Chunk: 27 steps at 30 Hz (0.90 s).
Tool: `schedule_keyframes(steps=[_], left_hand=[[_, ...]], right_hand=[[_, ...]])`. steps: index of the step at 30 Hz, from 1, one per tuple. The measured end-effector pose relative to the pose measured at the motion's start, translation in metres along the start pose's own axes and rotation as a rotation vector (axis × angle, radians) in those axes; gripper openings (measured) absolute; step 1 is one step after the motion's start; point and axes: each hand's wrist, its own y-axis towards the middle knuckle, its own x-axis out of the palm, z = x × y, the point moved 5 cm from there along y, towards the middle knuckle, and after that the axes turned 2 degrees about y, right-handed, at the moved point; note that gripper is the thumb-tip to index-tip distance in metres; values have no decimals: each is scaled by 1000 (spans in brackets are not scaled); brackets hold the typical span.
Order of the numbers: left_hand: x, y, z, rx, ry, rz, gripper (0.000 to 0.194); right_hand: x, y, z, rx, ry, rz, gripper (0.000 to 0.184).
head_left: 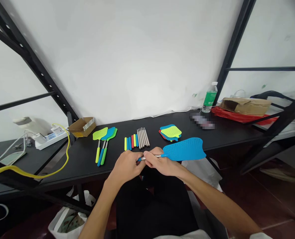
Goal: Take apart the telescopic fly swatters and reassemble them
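Note:
Both my hands hold one blue fly swatter [184, 149] over the front edge of a black table [83, 162]. My left hand [127, 166] is closed round its blue handle end. My right hand [162, 164] pinches the metal rod next to the mesh head, which points right. On the table behind lie three finished swatters [104, 141], a row of coloured handle grips [131, 142], a bundle of metal rods [143, 137] and a stack of loose swatter heads [171, 132].
A small cardboard box [82, 126] sits at the back left, a green-labelled bottle [209, 97] at the back right beside a larger box [245, 106] on red bags. A yellow cable [38, 174] and power strip [50, 136] lie left. Black shelf struts frame both sides.

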Motion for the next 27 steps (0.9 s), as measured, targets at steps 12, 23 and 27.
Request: schedule_keyframes(steps=[12,23,27], left_hand=[[-6,-10,13,52,-594,-422,38],[-37,-10,-13,-85,-365,248,25],[-44,-11,-8,2,-264,342,29]], right_hand=[[-20,-11,-9,-46,-70,-222,40],[-31,15,34,137,843,136,54],[-22,13,29,142,885,81,54]])
